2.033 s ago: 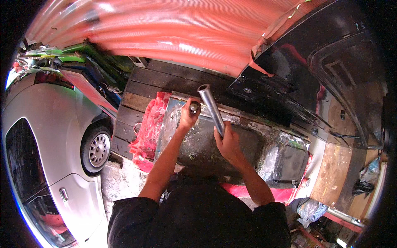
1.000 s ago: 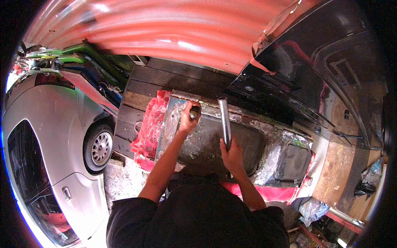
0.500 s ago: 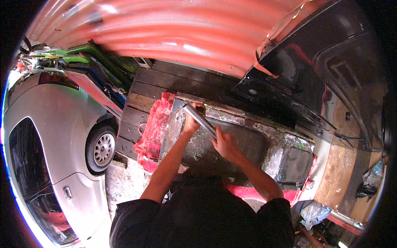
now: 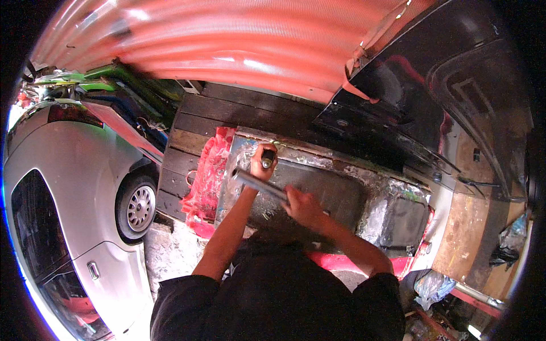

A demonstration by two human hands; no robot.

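Note:
My right hand (image 4: 304, 208) is closed around one end of a grey metal pipe (image 4: 259, 184), which points up and left across my left forearm. My left hand (image 4: 261, 165) is wrapped round a tool with a dark rounded handle (image 4: 268, 158); its handle end faces up, and its lower part is hidden. Both hands are over a worn metal panel (image 4: 335, 190) with dark recessed areas and patches of grey, flaking coating. Loose flakes lie on it. The pipe's free end is near the dark handle but apart from it.
Crumpled red cloth (image 4: 206, 176) lies along the panel's left end, on dark wooden planks (image 4: 227, 96). A silver car (image 4: 85, 148) stands at the left. A large black body panel (image 4: 409, 96) leans at the right, under red corrugated sheeting (image 4: 216, 40). A plastic bag (image 4: 432, 290) is at lower right.
The pipe's free end has swung down and left, away from above my left hand, and the right hand has dropped slightly. The dark handle in my left hand now shows.

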